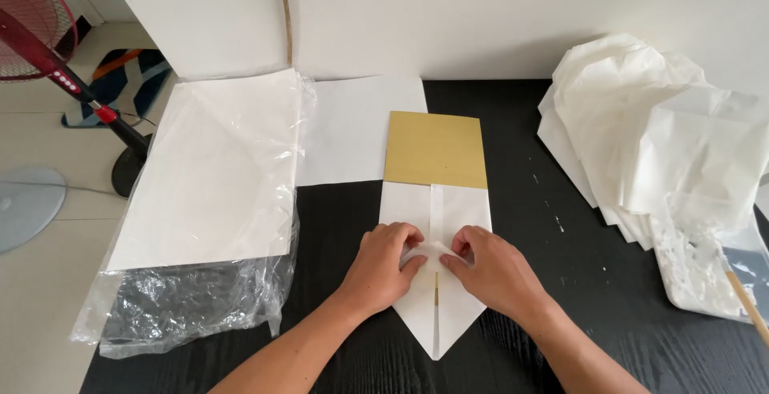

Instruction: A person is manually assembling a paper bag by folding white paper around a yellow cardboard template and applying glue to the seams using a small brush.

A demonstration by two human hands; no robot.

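Black wood-grain table (561, 298), head view. Folded white paper (436, 282) with a pointed lower end lies at centre, overlapping a gold card (435, 147). Left hand (383, 266) and right hand (490, 270) both pinch a small raised fold at its middle seam. Clear plastic bag (192, 298) at left holds a stack of white sheets (216, 170) (open end nearest the viewer). Crumpled white papers (649, 122) at right.

Two bare forearms, no sleeves, watch or rings; left hand (379, 270) and right hand (490, 270) ungloved, short plain fingernails.
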